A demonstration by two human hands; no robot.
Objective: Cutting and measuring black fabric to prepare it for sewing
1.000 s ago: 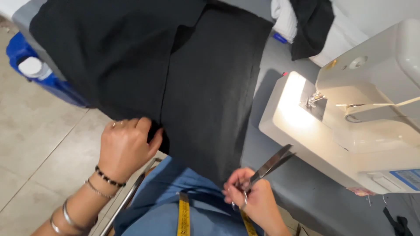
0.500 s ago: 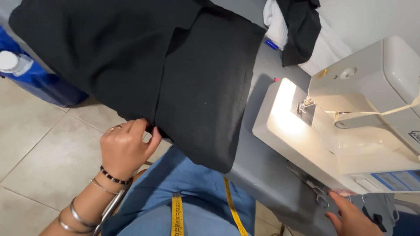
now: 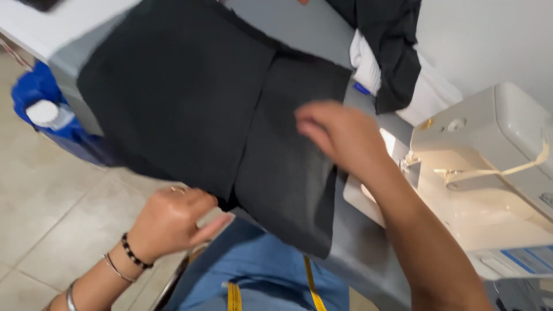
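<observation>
below, left hand (image 3: 173,222) pinches the black fabric (image 3: 190,109) edge; right hand (image 3: 340,135) rests open on it.

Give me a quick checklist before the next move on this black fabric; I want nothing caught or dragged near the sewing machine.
1. Left hand gripping the hanging edge of the black fabric: ok.
2. Right hand over the fabric's right panel, empty, fingers spread: ok; actual contact: cannot tell, it is blurred.
3. Fabric clear of the sewing machine needle area: ok, its edge stops short of the lit bed.
4. Machine light on: ok.
5. Yellow measuring tape clear of the fabric: not ok, its upper end runs under the hanging edge.
6. Dark cloth on the white pile apart from the fabric: ok.
</observation>
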